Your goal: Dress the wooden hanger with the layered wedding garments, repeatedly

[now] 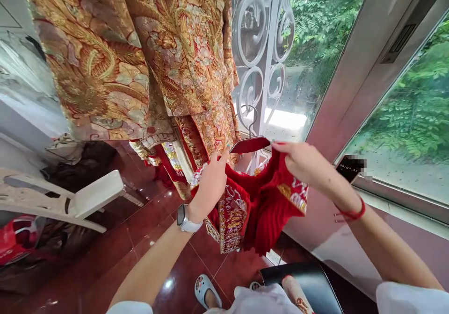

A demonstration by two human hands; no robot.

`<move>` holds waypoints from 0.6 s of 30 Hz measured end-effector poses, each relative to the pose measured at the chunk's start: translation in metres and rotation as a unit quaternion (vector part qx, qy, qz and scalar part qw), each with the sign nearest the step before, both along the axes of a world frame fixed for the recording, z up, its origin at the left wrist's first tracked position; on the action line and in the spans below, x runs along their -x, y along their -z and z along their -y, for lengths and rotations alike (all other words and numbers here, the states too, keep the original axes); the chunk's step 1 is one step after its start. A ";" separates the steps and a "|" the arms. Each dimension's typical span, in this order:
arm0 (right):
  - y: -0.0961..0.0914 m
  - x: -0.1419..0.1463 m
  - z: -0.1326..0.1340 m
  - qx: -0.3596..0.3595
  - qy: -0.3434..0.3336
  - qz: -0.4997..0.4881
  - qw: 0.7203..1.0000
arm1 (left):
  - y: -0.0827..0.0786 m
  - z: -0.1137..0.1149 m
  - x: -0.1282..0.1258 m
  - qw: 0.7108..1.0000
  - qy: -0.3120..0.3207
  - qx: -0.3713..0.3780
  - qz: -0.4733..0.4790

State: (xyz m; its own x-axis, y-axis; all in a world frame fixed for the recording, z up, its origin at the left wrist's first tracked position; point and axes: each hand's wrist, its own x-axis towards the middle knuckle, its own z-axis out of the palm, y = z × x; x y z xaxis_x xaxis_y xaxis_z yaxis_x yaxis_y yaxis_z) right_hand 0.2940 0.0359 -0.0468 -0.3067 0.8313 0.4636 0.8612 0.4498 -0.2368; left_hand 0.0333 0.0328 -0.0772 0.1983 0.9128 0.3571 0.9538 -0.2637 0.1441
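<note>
A red velvet-like garment (261,216) with gold and silver embroidered edges hangs between my hands in front of me. Its neck opening is spread around a dark wooden hanger (250,144), whose metal hook points up. My left hand (212,181), with a watch on the wrist, grips the garment's left shoulder, fingertips at the hanger's left end. At the hanger's right end, my right hand (305,164) pinches the other shoulder of the cloth. The lower part of the garment hangs in loose folds.
Large gold embroidered robes (175,47) hang close by at the upper left. A white scrollwork grille (268,38) stands by the window. A phone (348,168) leans near the sill. Below are a black stool (305,286) and, leftward, a white chair (98,192).
</note>
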 end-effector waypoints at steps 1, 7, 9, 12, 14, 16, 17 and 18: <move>0.017 0.002 0.009 0.027 -0.017 0.003 0.999 | 0.000 -0.001 0.003 1.000 0.001 -0.007 0.017; 0.053 -0.015 0.017 0.108 -0.095 -0.104 0.984 | -0.001 -0.015 0.019 0.979 0.083 0.026 0.184; 0.052 -0.010 0.014 0.074 -0.052 -0.150 0.985 | 0.007 -0.019 0.019 0.965 0.112 0.011 0.237; 0.068 0.020 0.028 -0.060 0.040 -0.187 0.980 | 0.029 -0.020 0.015 0.942 0.110 -0.072 0.307; 0.093 0.048 0.044 -0.102 0.073 -0.216 0.968 | 0.047 -0.017 0.011 0.925 0.095 -0.144 0.338; 0.126 0.073 0.056 -0.012 0.059 -0.219 0.974 | 0.062 -0.013 0.008 0.913 0.087 -0.197 0.347; 0.144 0.081 0.057 0.057 0.056 -0.202 0.976 | 0.069 -0.011 0.007 0.910 0.085 -0.216 0.343; 0.161 0.087 0.056 0.122 0.062 -0.179 0.974 | 0.075 -0.008 0.005 0.908 0.086 -0.230 0.340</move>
State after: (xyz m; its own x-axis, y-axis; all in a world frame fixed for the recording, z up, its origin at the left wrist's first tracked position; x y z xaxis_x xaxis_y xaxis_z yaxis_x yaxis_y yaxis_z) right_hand 0.2066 -0.0198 -0.2083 -0.0511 0.9509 0.3054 0.7477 0.2391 -0.6194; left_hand 0.0278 0.0409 -0.1518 -0.0857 0.6125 0.7858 0.6249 -0.5813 0.5212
